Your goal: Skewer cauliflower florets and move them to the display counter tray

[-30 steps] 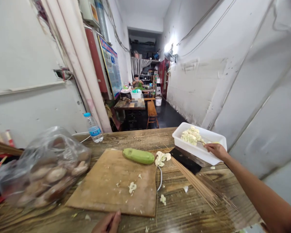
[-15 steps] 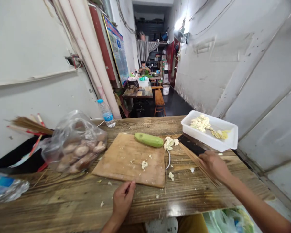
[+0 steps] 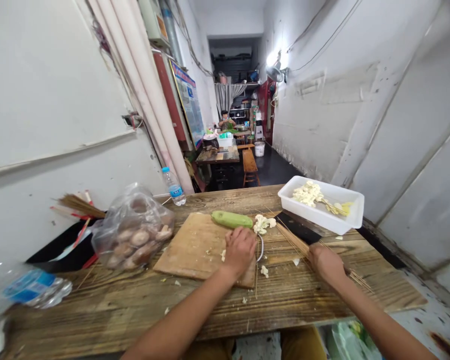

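My right hand (image 3: 327,262) is wrapped round the handle of a cleaver. Its black blade (image 3: 299,229) lies flat across a bundle of thin bamboo skewers (image 3: 289,239). Over the right part of the wooden cutting board (image 3: 189,245) is my left hand (image 3: 240,250), palm down, fingers bent and thumb apart, with nothing visible in it. Just beyond its fingertips lies a pale green squash (image 3: 231,219). Cauliflower florets (image 3: 261,224) sit beside the board's right edge. A smaller cauliflower piece (image 3: 264,271) is on the table nearer me.
A white plastic tray (image 3: 348,222) holds cauliflower and skewered slices. To the left are a clear bag of mushrooms (image 3: 135,240), a black container (image 3: 56,245) with skewers, and water bottles (image 3: 175,187). Farther back, a person (image 3: 226,121) sits at another table beside a wooden bench (image 3: 249,161).
My left hand has moved from the board's near edge up and right, over the board toward the squash. My right hand still grips the cleaver on the skewers. The head view has shifted slightly.
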`<action>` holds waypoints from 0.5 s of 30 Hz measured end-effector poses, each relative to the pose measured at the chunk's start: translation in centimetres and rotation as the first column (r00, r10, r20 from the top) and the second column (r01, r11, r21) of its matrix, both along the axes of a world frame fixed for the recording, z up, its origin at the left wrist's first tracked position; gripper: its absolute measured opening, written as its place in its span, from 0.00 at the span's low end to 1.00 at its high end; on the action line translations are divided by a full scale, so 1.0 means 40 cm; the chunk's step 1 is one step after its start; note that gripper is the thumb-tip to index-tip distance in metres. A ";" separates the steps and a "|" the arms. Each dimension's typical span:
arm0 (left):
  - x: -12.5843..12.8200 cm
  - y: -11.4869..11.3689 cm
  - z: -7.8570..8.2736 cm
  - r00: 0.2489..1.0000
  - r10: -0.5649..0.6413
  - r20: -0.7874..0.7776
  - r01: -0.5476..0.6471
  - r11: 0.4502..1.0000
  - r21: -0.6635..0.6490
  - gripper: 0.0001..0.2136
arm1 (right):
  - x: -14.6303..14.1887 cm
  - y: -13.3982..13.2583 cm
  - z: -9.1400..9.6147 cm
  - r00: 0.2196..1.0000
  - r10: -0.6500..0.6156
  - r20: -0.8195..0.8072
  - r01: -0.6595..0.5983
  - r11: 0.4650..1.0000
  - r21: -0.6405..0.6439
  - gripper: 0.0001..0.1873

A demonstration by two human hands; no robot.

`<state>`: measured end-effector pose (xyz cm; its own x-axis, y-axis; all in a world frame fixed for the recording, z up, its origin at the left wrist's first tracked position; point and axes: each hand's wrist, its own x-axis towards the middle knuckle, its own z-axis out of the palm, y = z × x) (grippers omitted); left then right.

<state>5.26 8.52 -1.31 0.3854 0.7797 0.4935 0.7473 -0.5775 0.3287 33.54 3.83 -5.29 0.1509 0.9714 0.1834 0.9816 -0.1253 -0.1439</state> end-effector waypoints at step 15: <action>0.146 0.175 0.028 0.910 0.185 0.371 -0.092 0.963 -0.255 0.06 | -0.111 -0.311 -0.060 0.297 0.162 -0.941 0.108 0.974 0.201 0.17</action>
